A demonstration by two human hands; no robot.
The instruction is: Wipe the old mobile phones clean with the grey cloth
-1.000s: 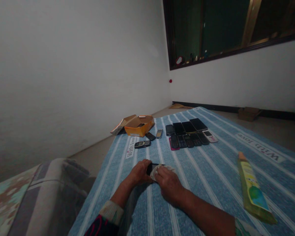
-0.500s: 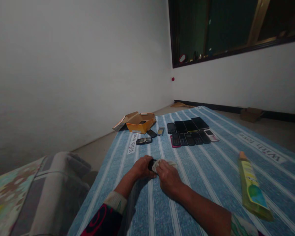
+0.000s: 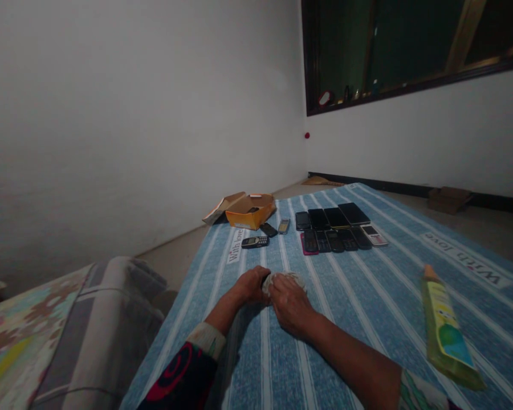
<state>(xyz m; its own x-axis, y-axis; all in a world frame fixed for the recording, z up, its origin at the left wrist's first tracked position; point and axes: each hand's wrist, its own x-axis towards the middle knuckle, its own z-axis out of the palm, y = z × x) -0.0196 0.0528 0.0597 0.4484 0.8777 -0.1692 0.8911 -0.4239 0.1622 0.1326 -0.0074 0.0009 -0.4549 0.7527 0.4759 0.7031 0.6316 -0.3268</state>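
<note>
My left hand [image 3: 250,286] is closed around a small dark phone, of which only a dark edge [image 3: 265,280] shows between my two hands. My right hand [image 3: 288,302] is closed on a white cloth [image 3: 285,278] and presses it over the phone. Both hands rest low on a blue striped mat [image 3: 359,290]. Farther along the mat lie two rows of phones [image 3: 336,228], side by side. Three loose phones [image 3: 255,241] lie left of the rows.
An open orange cardboard box [image 3: 251,210] sits at the mat's far left corner by the white wall. A long yellow-green packet [image 3: 444,324] lies on the mat at my right. A rolled patterned mattress [image 3: 98,330] lies at my left. A dark window spans the far wall.
The cloth has moved further over the phone, so less of it shows now. My view has drifted a little to the left.
</note>
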